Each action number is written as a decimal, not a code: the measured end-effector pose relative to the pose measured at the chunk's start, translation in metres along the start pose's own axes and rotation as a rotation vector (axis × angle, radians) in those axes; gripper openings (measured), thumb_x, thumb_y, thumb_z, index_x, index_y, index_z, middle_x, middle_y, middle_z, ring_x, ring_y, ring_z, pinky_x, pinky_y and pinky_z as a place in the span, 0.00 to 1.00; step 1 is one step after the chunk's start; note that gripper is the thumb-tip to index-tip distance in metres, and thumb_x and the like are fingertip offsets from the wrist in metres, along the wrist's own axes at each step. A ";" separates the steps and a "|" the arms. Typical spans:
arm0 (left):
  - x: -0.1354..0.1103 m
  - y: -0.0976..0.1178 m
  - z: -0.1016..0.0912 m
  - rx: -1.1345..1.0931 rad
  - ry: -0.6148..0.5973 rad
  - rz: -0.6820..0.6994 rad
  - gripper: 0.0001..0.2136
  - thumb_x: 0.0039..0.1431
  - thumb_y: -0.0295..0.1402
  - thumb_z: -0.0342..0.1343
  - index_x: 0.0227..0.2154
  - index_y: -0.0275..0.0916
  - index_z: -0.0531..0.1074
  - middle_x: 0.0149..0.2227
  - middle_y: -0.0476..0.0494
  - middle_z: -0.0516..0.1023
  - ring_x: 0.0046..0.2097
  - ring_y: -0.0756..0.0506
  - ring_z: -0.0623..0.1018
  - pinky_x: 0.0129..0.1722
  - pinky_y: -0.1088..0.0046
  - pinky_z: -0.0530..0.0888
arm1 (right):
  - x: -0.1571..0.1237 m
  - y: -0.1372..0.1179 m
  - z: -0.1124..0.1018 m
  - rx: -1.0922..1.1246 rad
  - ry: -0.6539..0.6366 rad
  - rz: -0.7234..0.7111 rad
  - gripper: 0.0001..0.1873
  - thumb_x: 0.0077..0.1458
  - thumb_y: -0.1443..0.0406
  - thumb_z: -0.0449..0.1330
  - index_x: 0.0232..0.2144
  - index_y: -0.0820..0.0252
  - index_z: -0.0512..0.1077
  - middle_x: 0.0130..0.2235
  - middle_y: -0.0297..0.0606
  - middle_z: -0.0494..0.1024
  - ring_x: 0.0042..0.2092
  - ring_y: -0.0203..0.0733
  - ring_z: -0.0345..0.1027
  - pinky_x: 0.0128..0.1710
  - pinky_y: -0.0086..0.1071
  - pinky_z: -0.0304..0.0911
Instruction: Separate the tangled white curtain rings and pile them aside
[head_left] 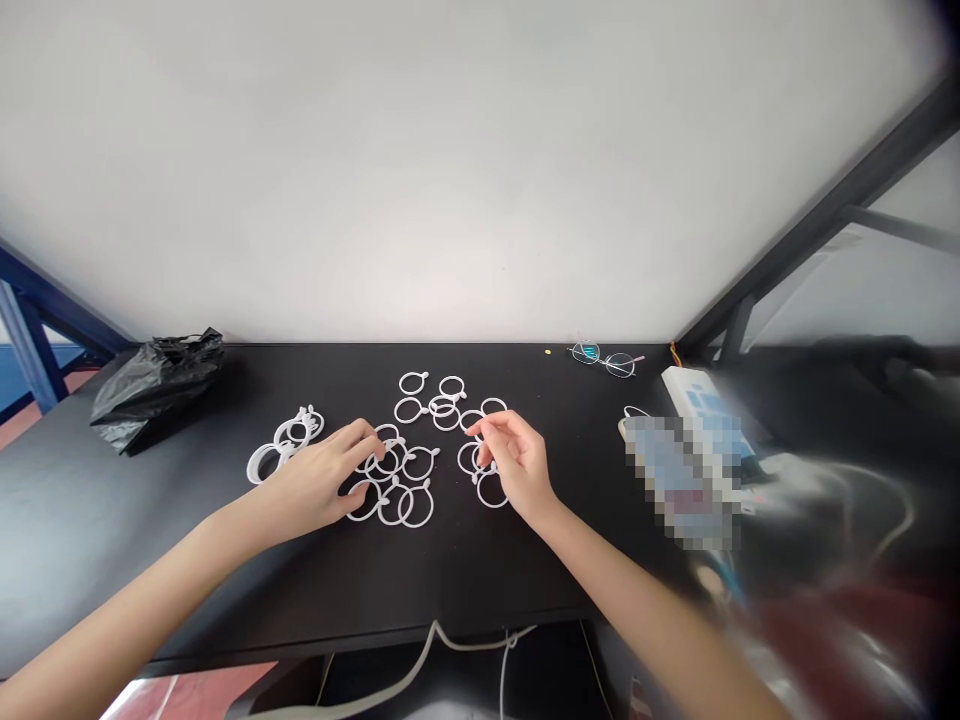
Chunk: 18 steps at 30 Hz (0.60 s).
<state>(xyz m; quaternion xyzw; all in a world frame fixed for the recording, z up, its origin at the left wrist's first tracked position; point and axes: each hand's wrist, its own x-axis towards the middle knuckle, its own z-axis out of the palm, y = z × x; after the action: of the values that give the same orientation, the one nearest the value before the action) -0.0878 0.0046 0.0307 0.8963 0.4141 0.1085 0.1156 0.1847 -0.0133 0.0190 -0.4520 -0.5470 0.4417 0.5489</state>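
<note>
Several white plastic rings lie scattered on a black table. My left hand rests flat over a cluster of rings, fingers spread and touching them. My right hand hovers over other rings, thumb and forefinger pinched near one ring; whether it grips the ring is unclear. A linked bunch of rings lies left of my left hand.
A crumpled black plastic bag sits at the table's back left. Eyeglasses lie at the back right near the white wall. A white power strip and cables lie to the right. A cord hangs off the front edge.
</note>
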 end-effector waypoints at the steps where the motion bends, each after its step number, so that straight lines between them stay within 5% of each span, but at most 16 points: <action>1: 0.000 0.000 0.000 0.013 -0.031 0.006 0.13 0.56 0.28 0.48 0.43 0.42 0.70 0.43 0.44 0.72 0.26 0.50 0.71 0.25 0.75 0.68 | 0.000 0.000 0.000 0.005 -0.001 -0.003 0.12 0.61 0.57 0.57 0.31 0.59 0.71 0.34 0.38 0.79 0.25 0.33 0.66 0.26 0.29 0.63; 10: 0.009 0.013 0.002 0.086 -0.201 -0.004 0.11 0.54 0.23 0.46 0.33 0.40 0.71 0.32 0.48 0.72 0.26 0.48 0.71 0.25 0.74 0.64 | 0.002 0.002 0.000 0.030 -0.011 -0.007 0.11 0.61 0.58 0.58 0.32 0.59 0.71 0.35 0.39 0.79 0.25 0.33 0.66 0.27 0.30 0.64; 18: 0.031 0.033 -0.029 -0.219 -0.078 0.014 0.06 0.55 0.26 0.51 0.33 0.41 0.70 0.34 0.48 0.75 0.39 0.45 0.72 0.36 0.72 0.68 | 0.001 0.005 0.001 0.017 -0.003 -0.034 0.12 0.61 0.58 0.58 0.31 0.60 0.71 0.32 0.36 0.77 0.24 0.31 0.66 0.27 0.29 0.65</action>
<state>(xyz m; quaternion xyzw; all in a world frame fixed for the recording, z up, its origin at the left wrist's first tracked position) -0.0529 0.0116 0.0711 0.8848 0.3885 0.1189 0.2283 0.1841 -0.0115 0.0145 -0.4375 -0.5516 0.4377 0.5592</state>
